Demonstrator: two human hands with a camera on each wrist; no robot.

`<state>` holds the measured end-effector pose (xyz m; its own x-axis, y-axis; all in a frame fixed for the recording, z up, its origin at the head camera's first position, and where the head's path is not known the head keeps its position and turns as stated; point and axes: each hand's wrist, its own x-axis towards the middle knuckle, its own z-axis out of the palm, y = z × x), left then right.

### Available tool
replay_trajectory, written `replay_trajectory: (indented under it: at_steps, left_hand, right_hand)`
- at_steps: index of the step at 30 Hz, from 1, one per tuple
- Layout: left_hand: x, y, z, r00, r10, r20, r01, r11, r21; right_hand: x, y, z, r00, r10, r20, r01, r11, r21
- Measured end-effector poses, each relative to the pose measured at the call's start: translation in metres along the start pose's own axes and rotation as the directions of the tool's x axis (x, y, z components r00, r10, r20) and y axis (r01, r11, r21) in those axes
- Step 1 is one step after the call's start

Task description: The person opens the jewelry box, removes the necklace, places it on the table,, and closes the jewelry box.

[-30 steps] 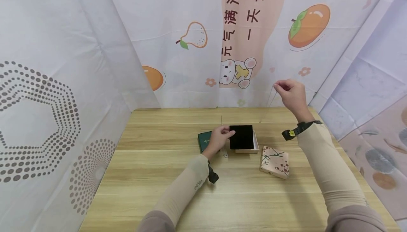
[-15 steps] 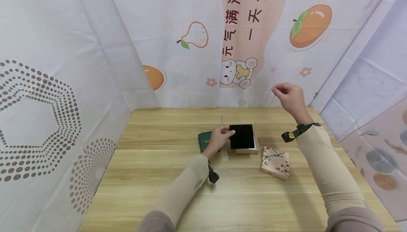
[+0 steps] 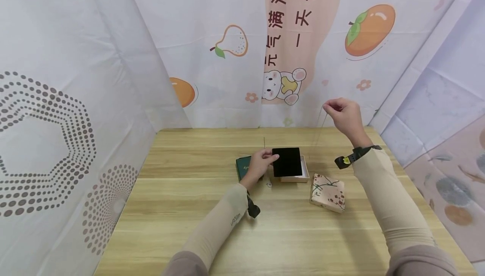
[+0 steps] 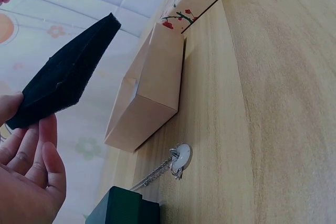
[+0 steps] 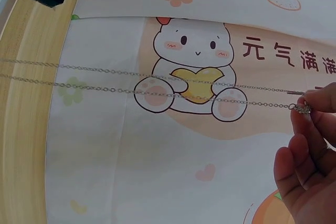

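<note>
My left hand [image 3: 259, 167] pinches a square black foam pad [image 3: 286, 162] by its left edge, thumb on top. The pad is held tilted above an open cream box base [image 3: 294, 179]. Raised at the right, my right hand [image 3: 345, 116] pinches a thin silver necklace [image 5: 152, 77] near its clasp, and two strands of chain hang down from the fingertips. A second necklace with a white round pendant [image 4: 181, 156] lies on the table beside the box base. Right of the base rests the box's floral lid [image 3: 328, 193].
A dark green box [image 3: 243, 165] sits on the wooden table [image 3: 182, 208] left of my left hand, partly hidden by it. Behind the table's far edge hangs a printed white curtain [image 3: 227, 82].
My right hand has shifted slightly left and down with the necklace, whose chain swings. The foam pad in my left hand has moved very slightly left.
</note>
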<state>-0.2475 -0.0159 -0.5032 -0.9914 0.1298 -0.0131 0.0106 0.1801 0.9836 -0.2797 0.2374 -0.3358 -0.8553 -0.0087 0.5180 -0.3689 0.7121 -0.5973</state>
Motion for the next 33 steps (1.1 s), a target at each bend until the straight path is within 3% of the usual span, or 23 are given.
replay_trajectory:
  at_steps: [13,19,27,33]
  left_hand:
    - [0.001,0.005,-0.002,1.0,-0.011,-0.011,0.01,1.0,-0.01]
    - [0.0,0.002,-0.003,1.0,-0.01,-0.008,0.01,1.0,-0.012]
    - [0.0,0.003,-0.001,1.0,0.005,0.008,-0.005,1.0,-0.012]
    - [-0.003,0.003,0.001,1.0,-0.002,0.011,0.002,1.0,-0.007]
  right_hand:
    - [0.001,-0.005,-0.004,1.0,-0.005,0.019,0.005,1.0,0.003]
    - [0.008,-0.002,-0.006,0.996,0.048,0.076,-0.044,0.997,-0.056]
    - [0.022,0.02,-0.003,0.969,0.166,0.184,-0.146,0.983,-0.115]
    - [0.026,0.048,0.013,0.946,0.241,0.218,-0.22,0.969,-0.115]
